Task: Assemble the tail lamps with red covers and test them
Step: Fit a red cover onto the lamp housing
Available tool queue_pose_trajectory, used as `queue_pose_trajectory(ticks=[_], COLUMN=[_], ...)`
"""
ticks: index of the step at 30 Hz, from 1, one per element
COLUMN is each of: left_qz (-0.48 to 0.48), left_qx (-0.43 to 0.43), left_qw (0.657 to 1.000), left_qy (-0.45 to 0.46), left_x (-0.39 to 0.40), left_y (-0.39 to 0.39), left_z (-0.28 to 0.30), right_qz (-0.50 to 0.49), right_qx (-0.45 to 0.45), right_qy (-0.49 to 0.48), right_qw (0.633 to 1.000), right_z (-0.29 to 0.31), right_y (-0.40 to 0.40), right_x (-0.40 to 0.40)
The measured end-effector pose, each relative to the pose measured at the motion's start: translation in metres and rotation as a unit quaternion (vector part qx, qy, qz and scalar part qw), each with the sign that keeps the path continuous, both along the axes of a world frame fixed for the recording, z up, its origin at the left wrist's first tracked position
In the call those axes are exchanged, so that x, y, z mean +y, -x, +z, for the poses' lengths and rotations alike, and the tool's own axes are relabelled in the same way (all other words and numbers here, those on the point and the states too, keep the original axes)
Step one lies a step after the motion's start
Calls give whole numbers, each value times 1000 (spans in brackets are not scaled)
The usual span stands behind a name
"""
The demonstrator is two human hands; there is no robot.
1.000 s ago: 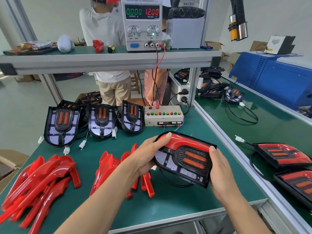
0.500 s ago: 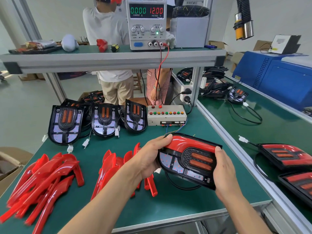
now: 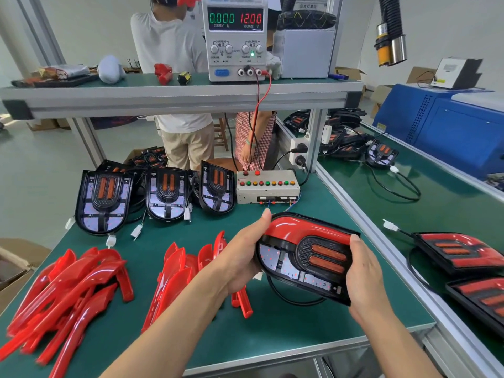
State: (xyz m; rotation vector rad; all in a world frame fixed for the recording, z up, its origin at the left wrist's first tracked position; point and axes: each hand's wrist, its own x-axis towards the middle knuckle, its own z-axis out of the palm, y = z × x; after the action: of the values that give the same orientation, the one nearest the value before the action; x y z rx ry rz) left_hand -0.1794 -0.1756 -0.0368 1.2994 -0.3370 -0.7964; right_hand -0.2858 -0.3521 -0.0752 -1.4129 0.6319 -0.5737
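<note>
A black tail lamp (image 3: 308, 261) with a red cover along its upper edge is held above the green table (image 3: 272, 328). My left hand (image 3: 240, 257) grips its left end, thumb on the red cover. My right hand (image 3: 365, 276) grips its right end. A black cable hangs below the lamp. Loose red covers lie in a pile at the left (image 3: 68, 293) and another in the middle (image 3: 185, 271). Three uncovered lamps (image 3: 166, 195) stand at the back. A test box (image 3: 267, 186) with coloured buttons sits behind the held lamp.
A power supply (image 3: 236, 36) on the upper shelf reads 0.000 and 12.00, with red and black leads running down. Finished lamps (image 3: 463, 255) lie on the right bench. A blue machine (image 3: 450, 124) stands far right. Two people stand behind the shelf.
Both hands hold the lamp as before, and it has barely shifted. The view has shifted slightly.
</note>
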Motion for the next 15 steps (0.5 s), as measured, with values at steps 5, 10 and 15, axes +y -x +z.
queue_pose_trajectory(ticks=[5, 10, 15], left_qz=[-12, -8, 4], left_qx=[-19, 37, 43], left_qw=[999, 998, 998], left_qy=[28, 50, 49], left_x=[3, 3, 1], left_y=[2, 3, 5], left_z=[-3, -4, -6], right_qz=[-4, 2, 6], right_qx=[-2, -9, -12], right_qy=[1, 23, 15], right_qw=[1000, 1000, 1000], right_z=[-2, -7, -10], right_y=[-3, -1, -1], right_x=[-3, -5, -7])
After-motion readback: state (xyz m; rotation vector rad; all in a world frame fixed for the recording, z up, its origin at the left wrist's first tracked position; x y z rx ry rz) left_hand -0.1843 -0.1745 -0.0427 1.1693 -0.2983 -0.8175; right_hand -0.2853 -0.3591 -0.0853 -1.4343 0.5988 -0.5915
